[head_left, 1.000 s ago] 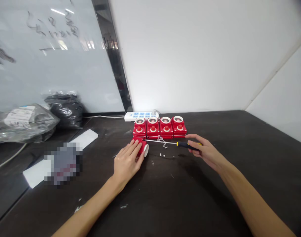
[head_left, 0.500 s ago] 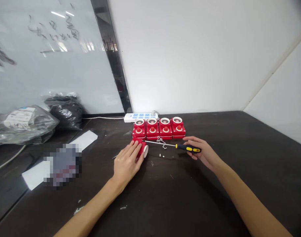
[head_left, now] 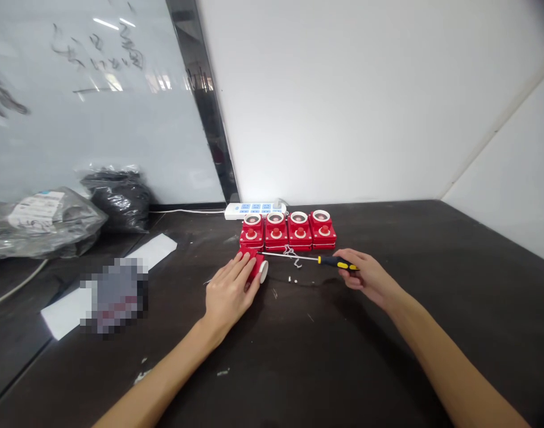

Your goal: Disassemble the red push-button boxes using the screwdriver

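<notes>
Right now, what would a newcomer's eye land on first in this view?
The row of four red push-button boxes grabs attention first, standing on the dark table just in front of a white power strip. Nearer, the left hand rests on a red housing lying on its side, and the right hand holds a yellow-and-black screwdriver, its shaft pointing toward that housing.

No legible txt, whiteboard scrawl (head_left: 97, 53) (blurred), bag label (head_left: 36, 210) too small
</notes>
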`<state>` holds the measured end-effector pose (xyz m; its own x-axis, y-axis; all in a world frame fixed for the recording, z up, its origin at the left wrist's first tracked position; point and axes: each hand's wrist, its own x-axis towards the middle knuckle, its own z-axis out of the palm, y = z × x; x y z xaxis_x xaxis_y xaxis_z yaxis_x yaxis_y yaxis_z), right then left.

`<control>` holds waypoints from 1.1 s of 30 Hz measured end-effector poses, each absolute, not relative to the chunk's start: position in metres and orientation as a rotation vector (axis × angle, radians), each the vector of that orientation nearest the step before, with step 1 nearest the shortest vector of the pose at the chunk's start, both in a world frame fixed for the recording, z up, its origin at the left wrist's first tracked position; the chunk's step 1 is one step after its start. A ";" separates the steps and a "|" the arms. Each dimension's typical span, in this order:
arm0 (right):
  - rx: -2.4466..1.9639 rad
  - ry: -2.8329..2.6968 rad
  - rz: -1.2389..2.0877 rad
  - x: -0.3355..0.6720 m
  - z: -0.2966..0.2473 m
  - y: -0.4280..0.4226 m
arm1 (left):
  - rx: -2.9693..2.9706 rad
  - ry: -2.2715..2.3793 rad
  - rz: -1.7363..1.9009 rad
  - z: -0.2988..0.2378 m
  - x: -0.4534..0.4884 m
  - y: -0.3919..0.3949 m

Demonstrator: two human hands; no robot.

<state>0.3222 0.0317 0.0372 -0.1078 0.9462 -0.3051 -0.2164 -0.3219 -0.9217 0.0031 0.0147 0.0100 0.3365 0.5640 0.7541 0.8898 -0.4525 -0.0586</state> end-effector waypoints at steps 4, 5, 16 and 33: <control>-1.174 -1.139 1.582 0.331 0.047 0.028 | -2.136 -1.278 -0.927 0.011 0.002 0.014; -1.184 -1.196 1.554 0.332 0.048 0.027 | -2.134 -1.277 -0.925 0.011 0.002 0.014; -1.312 -1.281 1.358 0.329 0.046 0.029 | -2.124 -1.252 -0.907 0.010 0.003 0.016; -1.396 -0.807 1.490 0.317 0.032 0.034 | -2.121 -1.260 -0.911 0.010 0.003 0.015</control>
